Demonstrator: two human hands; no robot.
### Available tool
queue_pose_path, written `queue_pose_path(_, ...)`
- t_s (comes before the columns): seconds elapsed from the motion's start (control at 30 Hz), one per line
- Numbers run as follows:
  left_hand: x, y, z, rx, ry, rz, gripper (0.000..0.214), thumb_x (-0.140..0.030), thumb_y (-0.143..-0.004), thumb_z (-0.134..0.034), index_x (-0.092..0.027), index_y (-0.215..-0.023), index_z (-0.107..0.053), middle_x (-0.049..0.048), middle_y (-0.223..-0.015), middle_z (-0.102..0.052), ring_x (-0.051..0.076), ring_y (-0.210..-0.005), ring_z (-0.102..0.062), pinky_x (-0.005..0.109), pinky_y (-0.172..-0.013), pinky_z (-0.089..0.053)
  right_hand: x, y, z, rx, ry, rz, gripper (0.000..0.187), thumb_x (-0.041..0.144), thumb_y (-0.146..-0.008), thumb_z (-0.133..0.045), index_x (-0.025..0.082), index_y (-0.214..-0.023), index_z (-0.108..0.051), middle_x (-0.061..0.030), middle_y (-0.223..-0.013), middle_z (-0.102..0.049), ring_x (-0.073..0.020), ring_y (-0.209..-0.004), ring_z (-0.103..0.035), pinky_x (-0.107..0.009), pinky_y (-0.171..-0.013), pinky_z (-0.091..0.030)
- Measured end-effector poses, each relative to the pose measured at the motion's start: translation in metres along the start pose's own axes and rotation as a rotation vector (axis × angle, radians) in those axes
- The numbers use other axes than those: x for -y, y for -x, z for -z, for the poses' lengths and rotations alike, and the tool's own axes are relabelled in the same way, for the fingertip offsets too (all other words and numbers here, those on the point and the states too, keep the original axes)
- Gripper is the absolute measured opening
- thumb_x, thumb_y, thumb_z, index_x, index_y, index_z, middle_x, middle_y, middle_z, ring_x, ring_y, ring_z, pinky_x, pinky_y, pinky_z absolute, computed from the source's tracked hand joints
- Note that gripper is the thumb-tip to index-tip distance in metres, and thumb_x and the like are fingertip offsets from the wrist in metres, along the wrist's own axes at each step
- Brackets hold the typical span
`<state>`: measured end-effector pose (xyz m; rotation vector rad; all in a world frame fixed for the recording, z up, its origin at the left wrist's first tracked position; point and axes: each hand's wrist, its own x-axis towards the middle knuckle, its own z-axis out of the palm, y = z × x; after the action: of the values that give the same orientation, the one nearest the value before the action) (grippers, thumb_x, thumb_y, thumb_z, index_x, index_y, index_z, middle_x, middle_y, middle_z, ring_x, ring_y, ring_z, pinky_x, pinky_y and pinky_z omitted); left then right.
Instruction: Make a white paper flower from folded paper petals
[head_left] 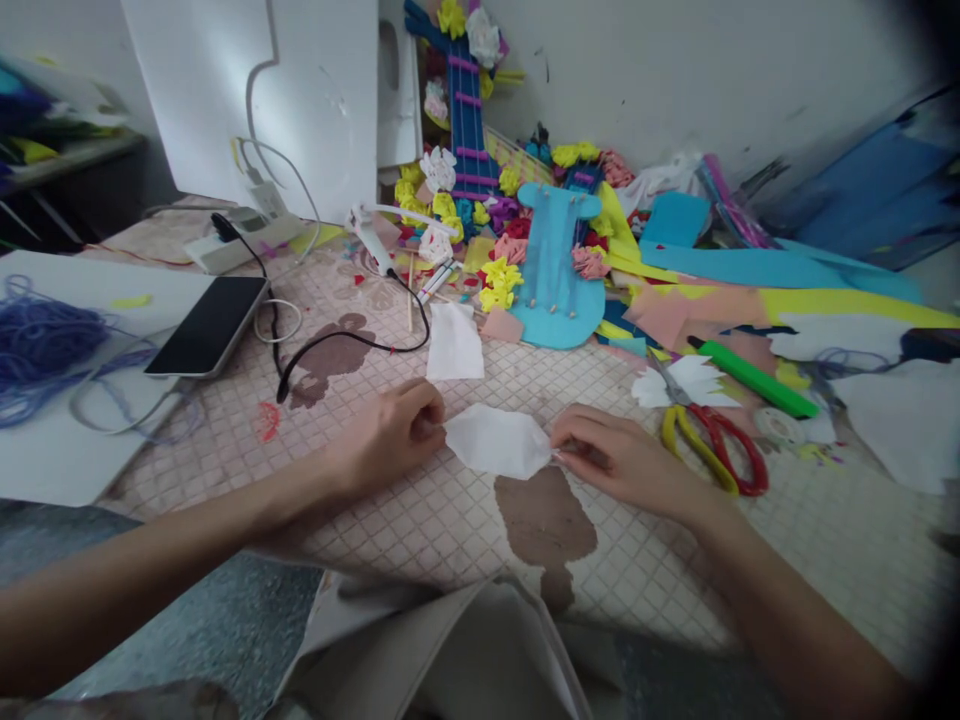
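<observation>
A small piece of white crepe paper (pixel 499 441) is stretched between my two hands, just above the table near its front edge. My left hand (pixel 401 425) is closed, pinching the paper's left end between thumb and fingers. At the opposite end, my right hand (pixel 607 450) pinches the gathered right tip. The paper's middle bulges wide and narrows toward both hands. Right behind it lies another white paper piece (pixel 456 342), flat on the table. Scissors (pixel 716 445) with red and yellow handles rest to the right of my right hand.
A glue gun (pixel 371 240) with a black cord sits behind my left hand. On the left are a phone (pixel 210 325) and purple yarn (pixel 49 340). Paper flowers, a blue cutout (pixel 559 270) and paper scraps crowd the back. A green cutter (pixel 754 378) lies at right.
</observation>
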<state>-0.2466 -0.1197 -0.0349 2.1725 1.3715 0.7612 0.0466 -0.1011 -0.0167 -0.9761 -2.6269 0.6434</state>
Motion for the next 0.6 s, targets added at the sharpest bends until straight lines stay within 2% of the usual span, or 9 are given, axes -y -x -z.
queue_pose_path(0.07,-0.001,-0.001,0.001,-0.013,0.007,-0.087,0.015,-0.007,-0.072,-0.055,-0.016,-0.084,-0.054,0.001,-0.085,-0.055,0.009,-0.07,-0.05,0.021,-0.063,-0.042,-0.002,-0.001,-0.002,-0.014,-0.013,-0.007,0.01,0.02,-0.087,-0.048,0.021,-0.093,-0.056,-0.0036,-0.09,-0.06,-0.0122,-0.072,-0.056,-0.025,-0.063,-0.045)
queue_pose_path(0.17,-0.003,-0.004,0.006,0.1,0.021,-0.218,0.021,-0.009,-0.078,-0.054,-0.018,-0.097,-0.059,0.0037,-0.096,-0.054,0.013,-0.085,-0.052,0.025,-0.075,-0.045,-0.004,-0.002,-0.004,-0.014,-0.019,-0.011,0.011,0.021,-0.088,-0.047,0.021,-0.094,-0.056,-0.0036,-0.089,-0.061,-0.013,-0.074,-0.056,-0.025,-0.064,-0.045)
queue_pose_path(0.27,-0.003,-0.008,0.009,0.199,0.009,-0.261,0.013,-0.016,-0.083,-0.053,-0.018,-0.09,-0.064,0.004,-0.094,-0.053,0.014,-0.088,-0.052,0.028,-0.079,-0.045,-0.005,-0.002,-0.007,-0.018,-0.008,-0.026,0.01,0.021,-0.089,-0.046,0.022,-0.092,-0.055,-0.0025,-0.086,-0.059,-0.0131,-0.075,-0.056,-0.025,-0.064,-0.045)
queue_pose_path(0.43,-0.002,-0.014,0.001,0.148,-0.015,-0.254,0.009,-0.017,-0.084,-0.053,-0.016,-0.088,-0.062,0.0048,-0.091,-0.053,0.015,-0.087,-0.051,0.029,-0.078,-0.044,-0.002,-0.004,-0.017,-0.1,0.07,-0.054,0.003,0.018,-0.086,-0.051,0.02,-0.089,-0.051,-0.0022,-0.086,-0.058,-0.0123,-0.07,-0.055,-0.025,-0.062,-0.045)
queue_pose_path(0.6,-0.003,-0.016,-0.007,0.095,-0.08,-0.293,0.004,-0.014,-0.081,-0.055,-0.015,-0.084,-0.058,0.005,-0.089,-0.056,0.016,-0.087,-0.051,0.029,-0.078,-0.044,0.005,0.0,-0.023,-0.1,0.163,0.072,0.015,0.018,-0.09,-0.044,0.02,-0.087,-0.058,-0.0042,-0.09,-0.061,-0.0143,-0.08,-0.059,-0.026,-0.067,-0.048)
